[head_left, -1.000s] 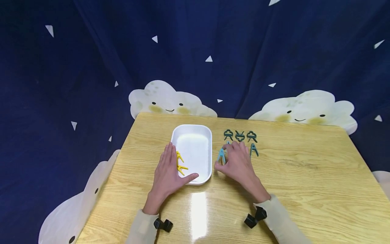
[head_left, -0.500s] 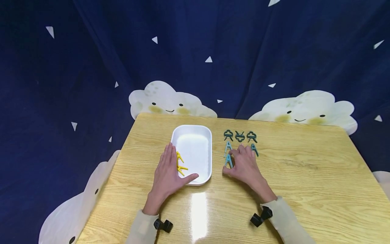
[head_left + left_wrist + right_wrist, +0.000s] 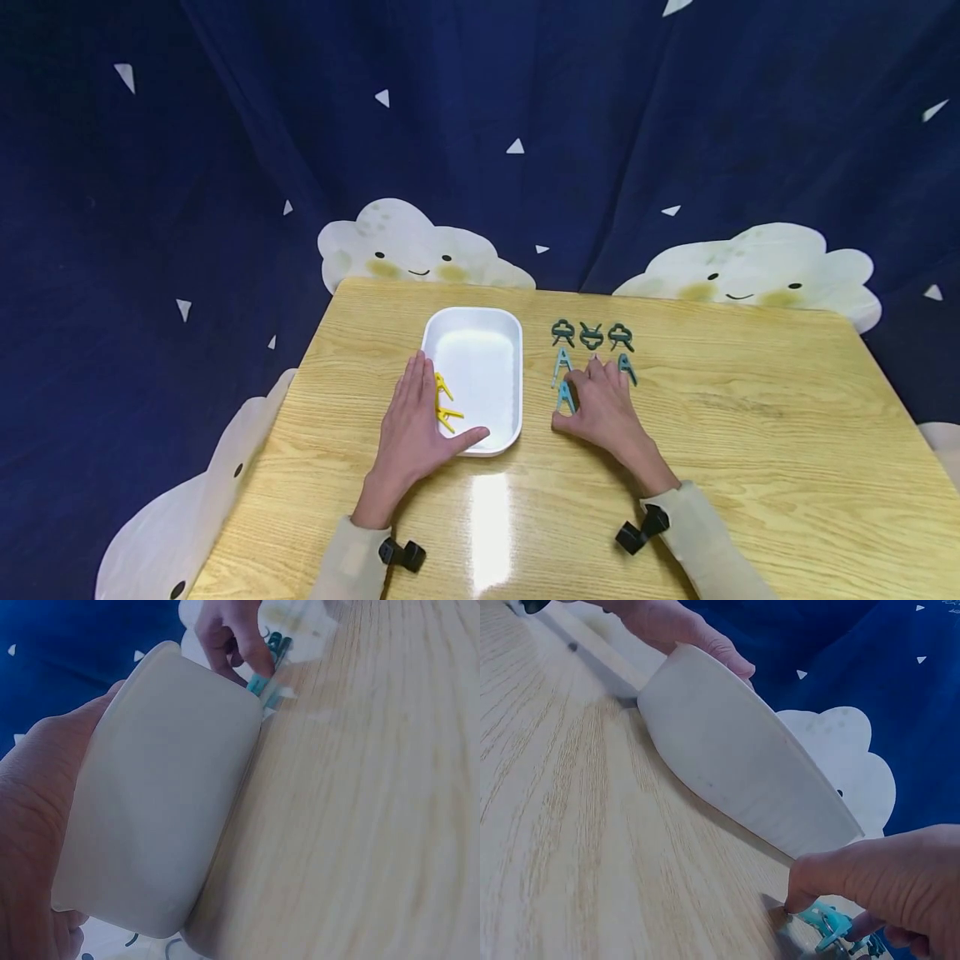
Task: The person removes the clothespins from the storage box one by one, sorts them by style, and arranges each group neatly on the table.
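My left hand point(image 3: 411, 429) rests along the left side of a white tray point(image 3: 518, 383), its fingers straight and its thumb over the front rim. Inside the tray, yellow clothespins point(image 3: 447, 414) lie partly hidden behind that hand. On the table right of the tray, my right hand point(image 3: 606, 410) pinches a light blue clothespin point(image 3: 565, 398) between thumb and index finger. The right wrist view shows the thumb against one end of this clothespin point(image 3: 817, 915). Just beyond lies another light blue clothespin point(image 3: 562, 363). A dark teal clothespin point(image 3: 627, 367) shows past the right fingers.
A row of dark green clips point(image 3: 591, 336) lies behind the clothespins. The wooden table point(image 3: 750, 417) extends to the right and toward the front. Behind it hangs a dark blue curtain point(image 3: 465, 150) with white clouds. Each wrist wears a small black camera point(image 3: 642, 530).
My right hand has moved rightward and slightly nearer with the light blue clothespin, now in front of the other light blue one. The left hand and tray have stayed still.
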A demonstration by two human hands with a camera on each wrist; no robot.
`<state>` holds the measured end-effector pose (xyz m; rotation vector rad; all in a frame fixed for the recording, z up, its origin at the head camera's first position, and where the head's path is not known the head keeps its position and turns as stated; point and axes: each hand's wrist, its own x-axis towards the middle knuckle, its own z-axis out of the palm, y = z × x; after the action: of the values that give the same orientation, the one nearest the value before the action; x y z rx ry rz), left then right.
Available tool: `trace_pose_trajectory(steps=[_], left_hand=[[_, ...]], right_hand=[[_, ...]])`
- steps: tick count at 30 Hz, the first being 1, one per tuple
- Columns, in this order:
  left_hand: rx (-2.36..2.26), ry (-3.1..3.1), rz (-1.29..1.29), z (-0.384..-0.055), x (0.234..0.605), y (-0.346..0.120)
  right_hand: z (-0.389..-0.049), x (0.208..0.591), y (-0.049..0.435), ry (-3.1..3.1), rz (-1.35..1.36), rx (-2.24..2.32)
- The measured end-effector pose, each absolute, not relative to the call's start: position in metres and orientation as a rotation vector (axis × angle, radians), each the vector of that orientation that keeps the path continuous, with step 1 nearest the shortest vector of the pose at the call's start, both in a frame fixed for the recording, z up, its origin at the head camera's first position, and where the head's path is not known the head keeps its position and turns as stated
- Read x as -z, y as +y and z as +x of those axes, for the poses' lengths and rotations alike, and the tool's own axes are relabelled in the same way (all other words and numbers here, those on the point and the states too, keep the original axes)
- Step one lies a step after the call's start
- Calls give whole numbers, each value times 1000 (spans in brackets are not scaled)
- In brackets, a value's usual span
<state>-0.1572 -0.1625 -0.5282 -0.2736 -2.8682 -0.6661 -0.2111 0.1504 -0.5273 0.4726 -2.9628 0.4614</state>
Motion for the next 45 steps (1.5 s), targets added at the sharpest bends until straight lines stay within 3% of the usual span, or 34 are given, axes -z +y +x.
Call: trace_pose_trajectory(steps=[29,45], left_hand=[[650,-2848,-284,-155,529,-163],[673,-2871,-274,-157,527,-162]], right_hand=[[-212,525,150,-3020,461,-447],[-199,492,123,-2603,659,-744]])
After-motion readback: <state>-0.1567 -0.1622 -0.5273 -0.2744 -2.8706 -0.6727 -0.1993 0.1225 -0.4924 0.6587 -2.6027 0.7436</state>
